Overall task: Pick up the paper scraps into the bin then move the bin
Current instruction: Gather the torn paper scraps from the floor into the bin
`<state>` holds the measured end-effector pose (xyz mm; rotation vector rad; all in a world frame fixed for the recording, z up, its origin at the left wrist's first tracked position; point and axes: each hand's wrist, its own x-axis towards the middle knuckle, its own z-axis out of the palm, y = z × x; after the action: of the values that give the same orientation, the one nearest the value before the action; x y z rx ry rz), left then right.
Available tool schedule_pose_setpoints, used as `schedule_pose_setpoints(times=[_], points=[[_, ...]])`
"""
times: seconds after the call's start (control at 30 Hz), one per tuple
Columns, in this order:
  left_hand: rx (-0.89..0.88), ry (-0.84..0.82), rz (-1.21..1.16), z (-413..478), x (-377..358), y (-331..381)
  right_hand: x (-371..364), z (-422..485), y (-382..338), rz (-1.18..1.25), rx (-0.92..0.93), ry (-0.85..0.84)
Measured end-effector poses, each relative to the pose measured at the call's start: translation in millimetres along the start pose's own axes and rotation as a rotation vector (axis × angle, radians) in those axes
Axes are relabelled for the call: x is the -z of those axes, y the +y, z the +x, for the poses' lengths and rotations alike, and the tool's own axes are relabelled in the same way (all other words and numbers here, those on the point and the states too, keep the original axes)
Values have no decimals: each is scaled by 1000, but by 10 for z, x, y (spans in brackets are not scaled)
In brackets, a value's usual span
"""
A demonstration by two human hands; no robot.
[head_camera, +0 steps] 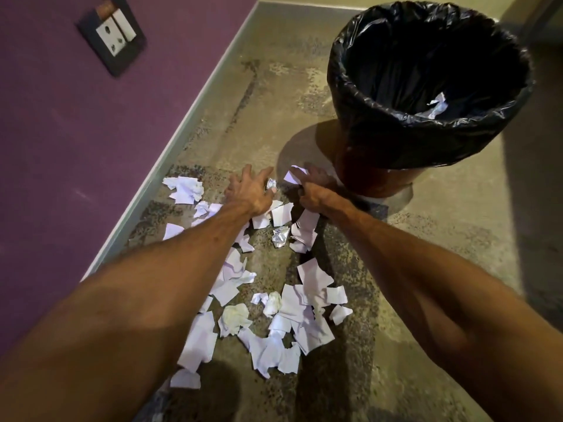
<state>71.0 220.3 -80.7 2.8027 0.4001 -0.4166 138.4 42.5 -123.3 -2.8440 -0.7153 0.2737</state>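
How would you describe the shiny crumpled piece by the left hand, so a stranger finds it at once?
Start at the black-lined bin and look left along the floor to the left hand. At its fingertips lies a small foil ball. Unlike the flat white paper scraps, it is silvery and crumpled.

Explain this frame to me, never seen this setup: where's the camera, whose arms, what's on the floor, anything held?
There is no machine: a person wears one camera on the head, looking down along their own bare arms. The left hand is spread low over the floor, fingers around a small crumpled scrap. The right hand pinches a white scrap. Many torn paper scraps lie scattered. Beside them stands a bin lined with a black bag, some paper already inside. A purple wall with a socket is left.
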Motion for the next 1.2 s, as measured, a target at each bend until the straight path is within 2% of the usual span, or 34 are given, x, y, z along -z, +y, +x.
schedule_pose_setpoints(times=[0.13,0.2,0.3,0.37,0.53,0.63,0.77,0.9,0.97,1.03,1.2], points=[[-24,-96,-30,203,-185,-82,-256,152,184,-29,89,-1],[-54,-146,-20,219,-262,-107,-287,157,224,-55,133,62],[-97,-140,6,192,-284,-96,29,13,98,-33,77,33],[-137,-121,39,166,-267,-68,139,-26,128,-14,75,-47],[-161,-132,52,-75,-202,28,32,10,72,61,-45,100],[-184,-176,98,-231,-215,69,213,20,-100,-13,-63,-12],[-194,-209,78,-349,-259,41,213,96,-266,-64,-150,86],[-247,-242,108,-326,-290,-46,316,51,-208,-24,-28,36],[-259,-243,110,-320,-279,-64,252,-17,-91,-92,40,213],[-282,-233,107,-297,-292,-93,162,-155,62,-78,115,268],[-296,-307,229,-355,-265,-84,277,-643,113,-188,263,57]])
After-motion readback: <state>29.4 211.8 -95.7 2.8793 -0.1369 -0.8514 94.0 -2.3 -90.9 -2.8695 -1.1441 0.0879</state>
